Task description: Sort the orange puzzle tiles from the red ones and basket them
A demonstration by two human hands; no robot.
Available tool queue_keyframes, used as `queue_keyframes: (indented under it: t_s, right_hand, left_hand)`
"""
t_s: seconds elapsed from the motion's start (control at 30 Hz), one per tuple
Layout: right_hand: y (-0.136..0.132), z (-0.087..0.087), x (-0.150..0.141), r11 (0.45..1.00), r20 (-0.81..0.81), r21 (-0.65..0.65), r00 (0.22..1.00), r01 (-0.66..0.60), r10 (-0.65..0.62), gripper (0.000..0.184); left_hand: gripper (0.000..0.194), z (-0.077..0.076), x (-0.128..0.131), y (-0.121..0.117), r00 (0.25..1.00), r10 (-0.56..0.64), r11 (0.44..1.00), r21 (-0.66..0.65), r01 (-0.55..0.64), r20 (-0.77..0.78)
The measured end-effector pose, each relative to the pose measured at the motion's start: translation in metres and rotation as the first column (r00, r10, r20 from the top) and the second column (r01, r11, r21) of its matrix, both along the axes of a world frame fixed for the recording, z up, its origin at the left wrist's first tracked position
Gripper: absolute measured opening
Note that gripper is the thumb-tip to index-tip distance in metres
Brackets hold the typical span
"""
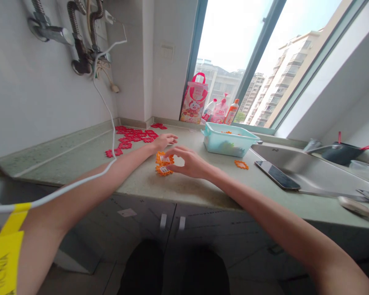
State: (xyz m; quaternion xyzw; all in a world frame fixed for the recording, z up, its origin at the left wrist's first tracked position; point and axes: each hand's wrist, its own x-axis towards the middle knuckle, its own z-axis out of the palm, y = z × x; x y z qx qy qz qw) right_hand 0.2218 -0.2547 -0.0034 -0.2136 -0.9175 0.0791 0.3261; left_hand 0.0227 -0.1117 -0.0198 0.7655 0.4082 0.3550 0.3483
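An upper orange toothed plastic piece [160, 158] and a lower orange toothed plastic piece [162, 170] are together near the counter's front edge. My right hand [189, 163] curls around their right side, its thumb and fingertips closed on the orange pieces. Just behind them, my left hand [166, 141] is low over the counter, its fingers stretched out to the right and apart, holding nothing that I can see. To the left lie several red toothed pieces [133, 134], flat on the counter.
A light-blue plastic basket [226, 145] holds orange and other pieces. A single orange frame piece [241, 164] lies in front of it. A phone [276, 174] rests by the sink [313, 180]. A white cable [113, 127] hangs across my left arm. Bottles [220, 110] stand by the window.
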Motion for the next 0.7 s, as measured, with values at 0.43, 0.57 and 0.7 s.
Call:
queue_keyframes:
  t_s: [0.43,0.57,0.7]
  right_hand:
    - [0.034,0.029,0.067,0.905,-0.015,0.369,0.975,0.213,-0.223,0.023]
    - [0.057,0.055,0.155,0.565,-0.491,0.337,0.652,0.753,-0.577,0.03]
    - [0.067,0.059,0.212,0.313,-0.663,0.193,0.359,0.93,-0.657,0.04]
  left_hand:
    - [0.034,0.006,-0.008,-0.01,0.969,0.07,0.986,-0.163,-0.031,0.237]
    - [0.036,0.005,-0.007,-0.007,0.977,0.049,0.989,-0.15,-0.018,0.208]
    - [0.035,0.002,-0.004,-0.003,0.985,0.014,0.991,-0.13,0.009,0.173]
